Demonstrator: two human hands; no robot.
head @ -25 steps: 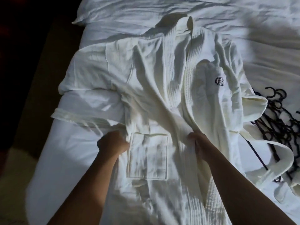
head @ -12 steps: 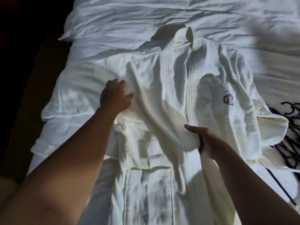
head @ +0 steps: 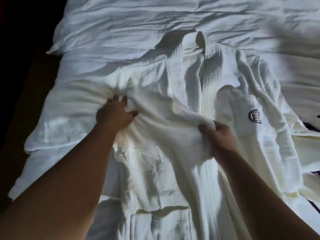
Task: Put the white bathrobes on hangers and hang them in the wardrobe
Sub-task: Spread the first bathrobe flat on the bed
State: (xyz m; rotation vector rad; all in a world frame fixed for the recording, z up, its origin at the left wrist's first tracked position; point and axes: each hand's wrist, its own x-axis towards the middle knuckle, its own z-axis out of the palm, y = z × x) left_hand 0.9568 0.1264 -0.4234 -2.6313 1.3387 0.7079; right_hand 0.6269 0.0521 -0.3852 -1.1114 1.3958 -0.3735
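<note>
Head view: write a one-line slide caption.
On a bed, the left hand presses the bathrobe while the right hand grips its front.

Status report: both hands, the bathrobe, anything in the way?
Left hand flat, pressing bathrobe near shoulder. Right hand gripping its bunched front panel. Bathrobe lying spread on bed, not hung. Nothing on top.

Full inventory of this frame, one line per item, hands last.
bathrobe: 1, white, spread front-up on the bed
logo: 1, black, on the bathrobe's chest pocket
lower pocket: 1, white, near the bottom edge
bedding: white, crumpled, under and beyond the bathrobe
dark items: count unclear, right edge, cut off
left hand: 1, presses into the bathrobe's chest fabric
right hand: 1, grips a fold of the bathrobe's front
</note>
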